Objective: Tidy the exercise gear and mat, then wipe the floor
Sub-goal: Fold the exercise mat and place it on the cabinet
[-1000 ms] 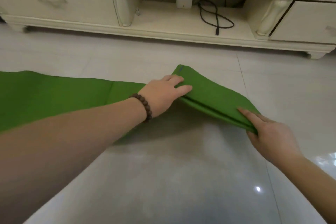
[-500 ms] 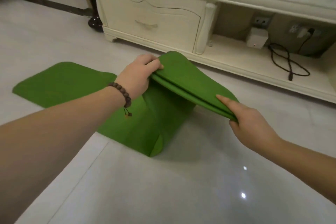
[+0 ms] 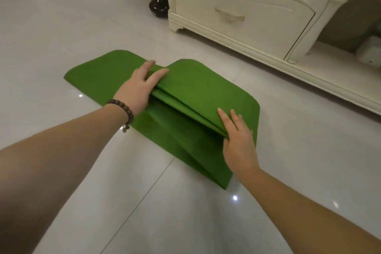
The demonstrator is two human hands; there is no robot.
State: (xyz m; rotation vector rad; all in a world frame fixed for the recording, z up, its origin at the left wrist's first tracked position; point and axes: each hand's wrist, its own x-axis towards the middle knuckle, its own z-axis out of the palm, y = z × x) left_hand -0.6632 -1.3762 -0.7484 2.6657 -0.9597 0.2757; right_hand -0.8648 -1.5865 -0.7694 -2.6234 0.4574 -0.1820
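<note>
Mat (image 3: 198, 86) was on the pale tiled floor (image 3: 61, 33), green, partly folded into a stack of layers, with one flat stretch still lying beyond the left hand (image 3: 140, 86). That hand had its fingers over the top fold and looked to be pinching the folded layers at their far end, thumb side hidden under the fold, so I couldn't tell how tight the grip was. The right hand (image 3: 239, 138) sat at the near end of the same fold, fingers flat on top and apparently gripping the edge too.

What the next move seemed to hinge on: the folded edge ran as a line from one hand to the other, and the unfolded bit stretched away past the left hand, off to that side. So the left hand was the nearer one to what was left to fold, and the stack would probably have to go over in that direction.

Hard to make out: how many layers were in the stack, and what was under it. A cream cabinet (image 3: 247, 6) stood beyond both hands, cut off by the frame. No other exercise gear showed.
</note>
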